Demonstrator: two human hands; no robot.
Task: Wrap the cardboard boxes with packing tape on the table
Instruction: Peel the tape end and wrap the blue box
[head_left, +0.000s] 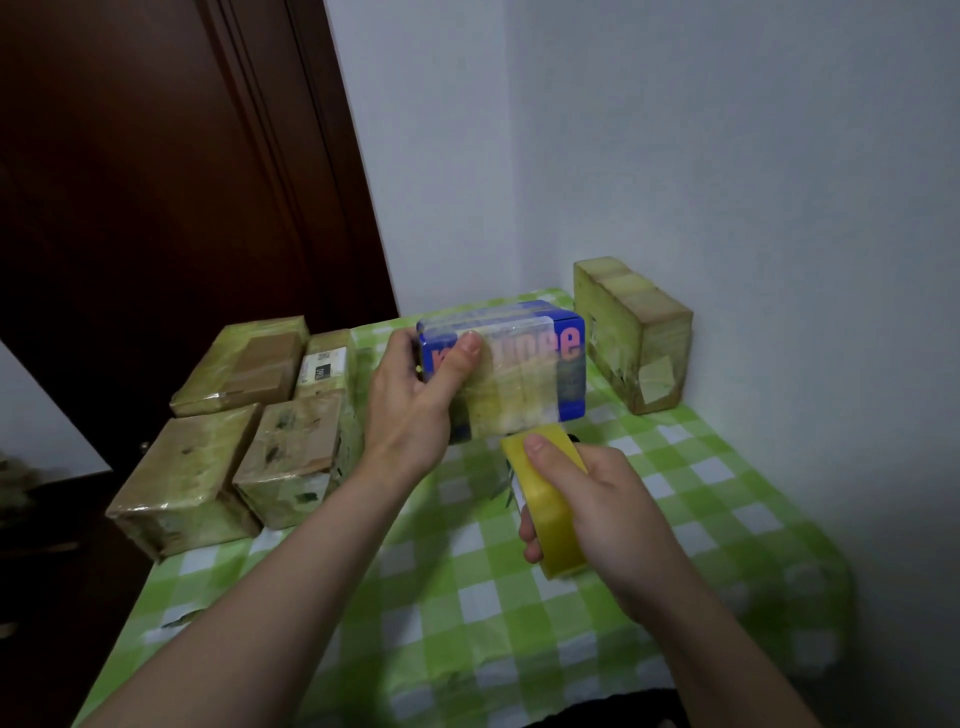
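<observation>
Currently, head view: left hand (415, 395) grips the blue box (524, 364) on edge above the table (675, 467), thumb pressing tape on its face — right hand (597, 504) just below grips the yellow tape roll (545, 499). Judged mid-task: wrapped boxes (249, 415) left of the left hand, another wrapped box (634, 332) beyond the right; blue box only partly taped.

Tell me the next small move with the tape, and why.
Probably draw the tape roll on around the box, toward its right end. The right hand grips the roll just below the box. The left hand holds the box with its thumb on the front. Tape covers the left and middle of that face, while the right end looks bare.
</observation>
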